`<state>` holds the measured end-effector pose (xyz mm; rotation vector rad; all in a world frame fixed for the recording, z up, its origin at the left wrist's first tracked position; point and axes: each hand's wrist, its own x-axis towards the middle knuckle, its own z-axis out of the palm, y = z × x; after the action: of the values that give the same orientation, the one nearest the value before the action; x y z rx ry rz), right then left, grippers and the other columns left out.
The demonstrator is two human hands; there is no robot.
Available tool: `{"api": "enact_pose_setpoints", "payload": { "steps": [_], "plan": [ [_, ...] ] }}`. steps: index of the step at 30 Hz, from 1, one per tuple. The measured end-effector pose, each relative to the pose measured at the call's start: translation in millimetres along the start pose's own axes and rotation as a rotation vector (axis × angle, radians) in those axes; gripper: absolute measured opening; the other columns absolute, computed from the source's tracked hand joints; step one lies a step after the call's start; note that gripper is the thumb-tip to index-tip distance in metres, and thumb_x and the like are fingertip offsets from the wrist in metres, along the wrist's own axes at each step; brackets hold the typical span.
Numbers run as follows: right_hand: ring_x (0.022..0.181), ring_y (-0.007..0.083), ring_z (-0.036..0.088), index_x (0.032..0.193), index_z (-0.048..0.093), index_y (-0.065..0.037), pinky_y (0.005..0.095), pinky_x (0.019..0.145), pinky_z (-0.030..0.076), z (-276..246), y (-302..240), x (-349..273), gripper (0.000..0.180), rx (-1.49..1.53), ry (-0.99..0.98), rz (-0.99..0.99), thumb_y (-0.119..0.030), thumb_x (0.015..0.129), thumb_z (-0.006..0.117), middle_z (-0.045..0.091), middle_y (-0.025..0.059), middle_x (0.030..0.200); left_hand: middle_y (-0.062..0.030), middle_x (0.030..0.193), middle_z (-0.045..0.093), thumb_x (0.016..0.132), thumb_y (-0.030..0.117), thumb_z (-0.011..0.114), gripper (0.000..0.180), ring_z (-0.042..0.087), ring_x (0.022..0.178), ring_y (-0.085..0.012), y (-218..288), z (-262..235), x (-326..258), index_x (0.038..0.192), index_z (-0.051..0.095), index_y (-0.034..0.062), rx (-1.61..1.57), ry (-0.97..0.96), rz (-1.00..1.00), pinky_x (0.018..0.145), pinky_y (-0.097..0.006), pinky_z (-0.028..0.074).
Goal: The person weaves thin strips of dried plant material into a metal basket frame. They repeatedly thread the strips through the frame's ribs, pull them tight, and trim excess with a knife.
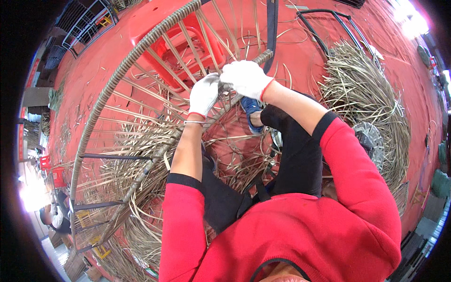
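A curved chair-like frame with its outer rim wrapped in tan strips leans across my lap side. Long pale strips fan from that rim toward a lower wrapped rail. My left hand, in a white glove, is closed at this rail with its fingertips bent inward. Right beside it, my right hand, also gloved, is closed over the rail near its far end. Their fingertips almost meet, and what they pinch is hidden under the gloves. A dark metal bar rises at the rail's end.
A red plastic stool stands behind the strips. A big bundle of loose strips lies at right, below a dark metal frame. More loose strips spread at left over the red floor. Another person is at far left.
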<state>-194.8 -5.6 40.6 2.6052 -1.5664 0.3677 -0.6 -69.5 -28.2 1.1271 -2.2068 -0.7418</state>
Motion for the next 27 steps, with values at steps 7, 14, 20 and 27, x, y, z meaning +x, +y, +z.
{"api": "enact_pose_setpoints", "payload": {
  "steps": [7,14,20,27],
  "plan": [
    [0.090,0.0294,0.073,0.093,0.073,-0.016,0.0457,0.077,0.056,19,16,16,0.017,0.288,-0.041,0.148,-0.029,0.093,0.061,0.073,0.0107,0.089,-0.0157,0.110,0.073,0.095,0.031,0.060,0.035,0.070,0.101,-0.0350,42,-24,-24,0.122,0.067,0.0098,0.132,0.020,-0.100,0.088,-0.045,0.055],
    [0.090,0.0311,0.073,0.100,0.079,-0.012,0.0440,0.081,0.055,53,45,50,0.039,0.493,-0.391,0.151,-0.045,0.080,0.074,0.076,0.0141,0.098,-0.0119,0.101,0.074,0.088,0.050,0.074,0.051,0.073,0.092,-0.0276,68,-14,-36,0.120,0.068,0.0113,0.156,-0.031,-0.063,0.079,-0.041,0.056],
    [0.093,0.0323,0.073,0.102,0.079,-0.010,0.0459,0.080,0.056,70,48,61,0.048,0.327,-0.515,0.201,-0.050,0.075,0.076,0.076,0.0142,0.096,-0.0152,0.114,0.073,0.089,0.059,0.066,0.063,0.070,0.105,-0.0334,66,-4,-38,0.126,0.068,0.0079,0.391,-0.147,-0.022,0.091,-0.045,0.053],
    [0.091,0.0308,0.073,0.099,0.075,-0.008,0.0462,0.075,0.059,3,42,31,0.034,0.366,-0.081,0.276,-0.040,0.088,0.072,0.074,0.0133,0.097,-0.0176,0.104,0.073,0.088,0.049,0.071,0.049,0.070,0.099,-0.0365,51,6,-26,0.113,0.073,0.0069,0.273,-0.085,-0.030,0.086,-0.044,0.053]
  ]
}}
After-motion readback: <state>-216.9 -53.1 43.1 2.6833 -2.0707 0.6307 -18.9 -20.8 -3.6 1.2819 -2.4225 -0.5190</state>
